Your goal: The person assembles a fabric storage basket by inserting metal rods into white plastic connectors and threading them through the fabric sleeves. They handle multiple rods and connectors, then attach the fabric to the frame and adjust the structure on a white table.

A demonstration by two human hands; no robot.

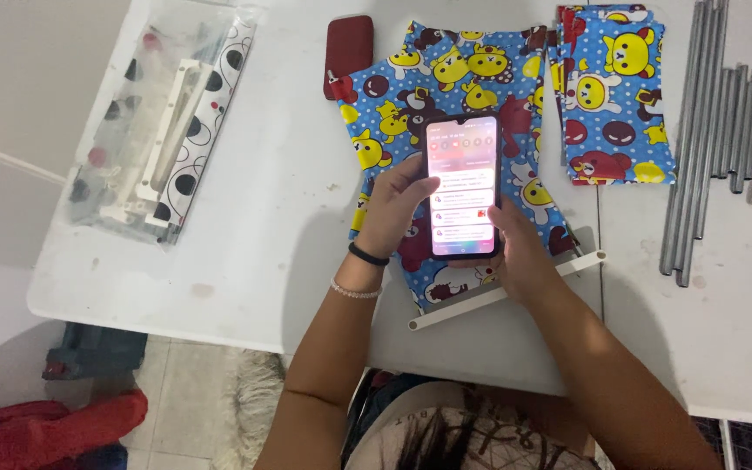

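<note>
I see both hands clasping a phone (462,187) above the bench's near edge: left hand (396,209) wraps its side, thumb on the screen; right hand (515,248) cups beneath. The patterned fabric (446,96) and white rod (506,290) lie untouched below, grey rods (707,130) unassembled at the right edge.

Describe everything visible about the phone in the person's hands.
The phone is a slim dark-framed slab with its screen lit pinkish-white, showing stacked notification-like cards. It is held upright, screen toward the camera, above the blue cartoon-print fabric on the white table. The left hand grips its left edge with the thumb resting on the screen; the right hand supports its right edge and lower corner. Its back is hidden.
</note>
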